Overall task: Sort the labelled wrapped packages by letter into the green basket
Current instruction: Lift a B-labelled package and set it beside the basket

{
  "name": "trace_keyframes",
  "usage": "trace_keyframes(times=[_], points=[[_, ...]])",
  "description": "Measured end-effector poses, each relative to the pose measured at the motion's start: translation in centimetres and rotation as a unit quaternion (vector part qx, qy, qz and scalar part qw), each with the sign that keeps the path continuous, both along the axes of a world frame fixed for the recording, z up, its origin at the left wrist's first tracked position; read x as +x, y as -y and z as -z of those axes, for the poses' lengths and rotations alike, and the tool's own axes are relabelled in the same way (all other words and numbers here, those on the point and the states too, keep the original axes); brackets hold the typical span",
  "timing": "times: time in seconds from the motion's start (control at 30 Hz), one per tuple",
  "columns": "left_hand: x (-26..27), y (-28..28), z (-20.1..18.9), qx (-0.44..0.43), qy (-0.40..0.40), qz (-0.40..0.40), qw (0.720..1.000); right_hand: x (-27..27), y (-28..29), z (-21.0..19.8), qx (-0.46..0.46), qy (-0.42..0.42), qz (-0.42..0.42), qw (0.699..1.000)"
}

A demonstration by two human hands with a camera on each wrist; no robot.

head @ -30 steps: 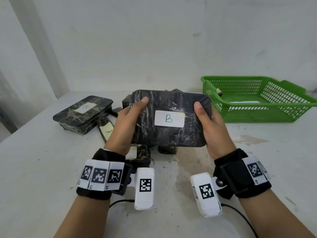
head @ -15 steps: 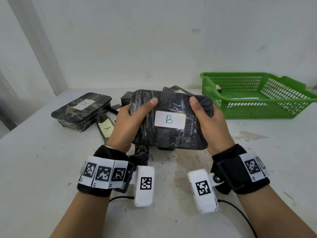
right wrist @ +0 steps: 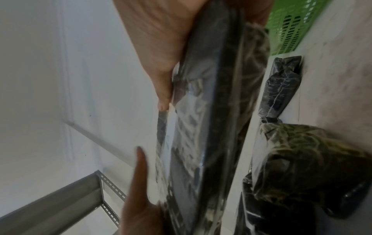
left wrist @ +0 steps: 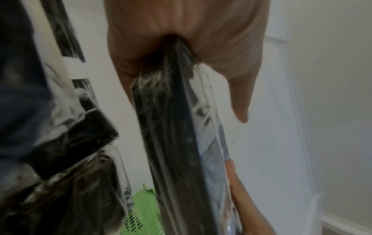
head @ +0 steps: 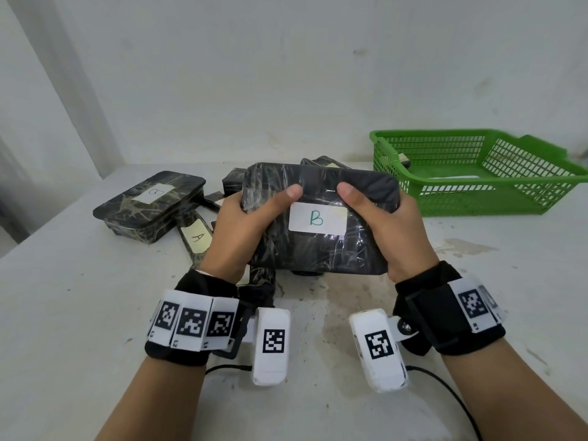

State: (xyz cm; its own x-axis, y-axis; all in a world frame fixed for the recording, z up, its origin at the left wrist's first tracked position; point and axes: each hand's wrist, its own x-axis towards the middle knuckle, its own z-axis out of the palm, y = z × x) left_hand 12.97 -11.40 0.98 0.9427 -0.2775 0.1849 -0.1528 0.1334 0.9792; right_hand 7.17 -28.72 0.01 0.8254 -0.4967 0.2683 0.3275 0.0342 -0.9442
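A flat black wrapped package [head: 318, 249] with a white label reading B is held above the table in front of me. My left hand [head: 241, 230] grips its left end and my right hand [head: 394, 230] grips its right end, both thumbs lying on the top face. The wrist views show the same package edge-on [left wrist: 177, 143] [right wrist: 211, 127] between thumb and fingers. The green basket [head: 477, 205] stands at the right rear. It holds something pale, partly hidden by its mesh wall.
To the left lie another wrapped package labelled B [head: 149, 208] and a slim package labelled A [head: 197, 240]. More dark wrapped packages [head: 318, 162] sit behind and under the held one. A white wall closes the back of the table [head: 63, 313].
Both thumbs have slid inward along the package's top face toward each other. The package has tilted a little flatter and sits slightly lower.
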Motion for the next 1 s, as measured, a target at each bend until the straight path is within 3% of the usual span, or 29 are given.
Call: trace_keyframes(times=[0.33,0.5,0.6,0.77,1.0], points=[[1.1,-0.2,0.5,-0.031,-0.029,-0.014,0.999,0.6,0.7,0.6,-0.025,-0.016,-0.061,0.998],[0.9,-0.6,0.0,-0.026,-0.039,0.065,0.997,1.0,0.8,1.1,0.013,-0.01,-0.057,0.998],[1.3,-0.6,0.1,-0.029,-0.036,0.035,0.998,0.9,0.6,1.0,0.038,0.004,-0.062,0.997],[1.7,-0.9,0.2,-0.064,-0.051,0.02,0.996,0.8,0.9,0.9,0.054,0.03,-0.147,0.987],[1.9,-1.3,0.0,-0.116,-0.028,0.062,0.991,1.0,0.8,1.2,0.052,0.056,-0.095,0.993]])
